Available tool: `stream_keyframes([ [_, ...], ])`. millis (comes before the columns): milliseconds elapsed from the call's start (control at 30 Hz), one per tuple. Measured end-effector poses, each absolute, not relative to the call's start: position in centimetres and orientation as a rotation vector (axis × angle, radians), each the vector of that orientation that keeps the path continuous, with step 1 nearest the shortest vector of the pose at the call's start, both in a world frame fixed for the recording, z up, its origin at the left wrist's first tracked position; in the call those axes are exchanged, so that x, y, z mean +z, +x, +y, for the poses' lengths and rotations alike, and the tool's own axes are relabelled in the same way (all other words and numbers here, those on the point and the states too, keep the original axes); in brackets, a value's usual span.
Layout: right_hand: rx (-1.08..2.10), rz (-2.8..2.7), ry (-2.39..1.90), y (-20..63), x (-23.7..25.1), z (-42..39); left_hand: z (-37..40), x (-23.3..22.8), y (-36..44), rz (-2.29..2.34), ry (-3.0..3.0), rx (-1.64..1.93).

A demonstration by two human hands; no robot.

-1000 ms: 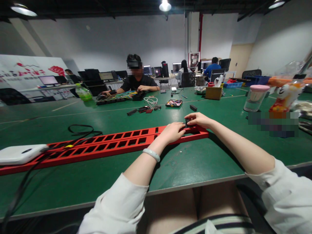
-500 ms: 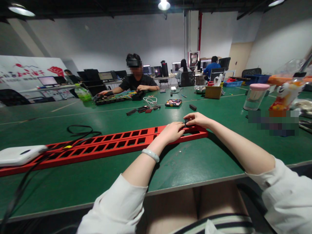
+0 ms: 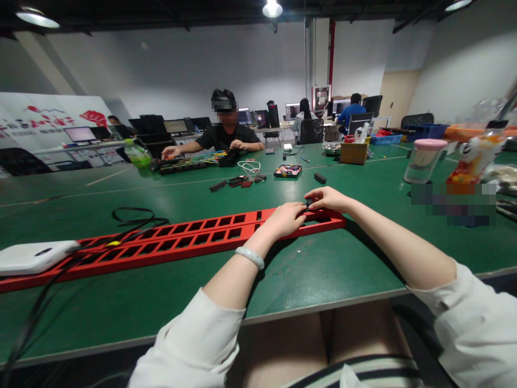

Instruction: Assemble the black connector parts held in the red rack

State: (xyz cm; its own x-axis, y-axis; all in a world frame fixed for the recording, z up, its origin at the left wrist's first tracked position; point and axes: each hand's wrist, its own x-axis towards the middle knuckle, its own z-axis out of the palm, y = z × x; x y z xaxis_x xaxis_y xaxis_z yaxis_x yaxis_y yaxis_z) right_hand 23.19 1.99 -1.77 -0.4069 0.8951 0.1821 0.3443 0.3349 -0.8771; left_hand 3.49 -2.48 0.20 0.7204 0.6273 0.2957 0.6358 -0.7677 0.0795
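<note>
A long red slotted frame (image 3: 242,233) lies across the green table in front of me, with two rows of rectangular openings. My left hand (image 3: 287,216) rests over its right part, fingers bent toward a small black piece (image 3: 309,203). From the far side, my right hand (image 3: 328,198) pinches that same black piece between thumb and fingers, just above the frame's right end. The piece is largely covered by fingers, so its exact kind does not show. My left fingertips touch or nearly touch it; what they grip, if anything, is hidden.
A white power bank-like box (image 3: 38,257) with black cables lies on the frame's left end. Beyond are a black block (image 3: 320,178), a small parts tray (image 3: 287,171) and a white cable (image 3: 252,170). A lidded cup (image 3: 424,161) stands right. A co-worker (image 3: 226,134) sits opposite.
My hands and the red frame stay nearly still. Across the table, the co-worker's hand on the left side of the picture has lifted slightly from the wired board.
</note>
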Motion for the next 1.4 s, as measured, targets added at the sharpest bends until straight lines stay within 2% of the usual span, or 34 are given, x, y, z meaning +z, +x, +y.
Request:
stream_keyframes([
  [1400, 0.826, -2.217, -1.184, 24.2, -0.6, 1.4, -2.5, 0.0, 3.5, -1.089, -2.878, -0.476],
])
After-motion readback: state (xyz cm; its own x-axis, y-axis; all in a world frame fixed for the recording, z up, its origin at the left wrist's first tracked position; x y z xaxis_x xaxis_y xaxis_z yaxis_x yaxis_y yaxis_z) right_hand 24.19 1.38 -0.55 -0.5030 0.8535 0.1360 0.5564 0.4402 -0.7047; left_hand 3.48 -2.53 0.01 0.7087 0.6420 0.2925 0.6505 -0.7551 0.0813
